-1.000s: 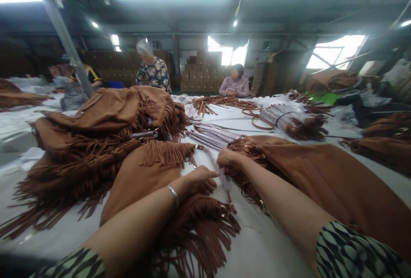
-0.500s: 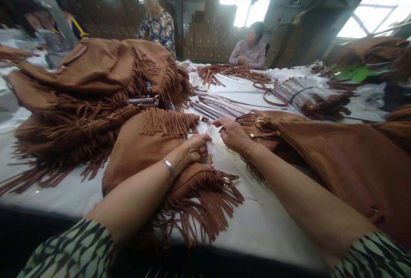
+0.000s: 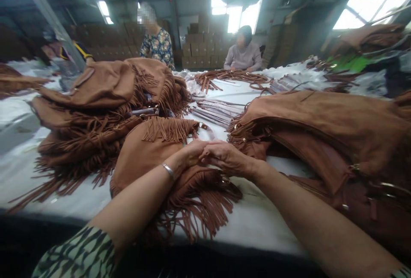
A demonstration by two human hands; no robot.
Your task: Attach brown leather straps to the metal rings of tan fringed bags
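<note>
A brown fringed bag lies on the white-covered table in front of me. From its metal fitting a short strap, partly in clear wrapping, runs down to my hands. My left hand, with a silver bracelet on the wrist, lies across the bag, its fingers closed around the strap. Against it from the right, my right hand has its fingers bent together at the same spot. What its fingertips grip is hidden. Below the hands, the bag's long fringe spreads toward the table edge.
Fringed bags are piled at left. Another large brown bag fills the right side. Wrapped straps lie beyond my hands, with loose brown straps farther back. Two people are across the table, before stacked cartons.
My right hand has come down and toward me from the strap's upper end, meeting my left. The bag at right looks higher and now covers much of the wrapped bundle behind it.
</note>
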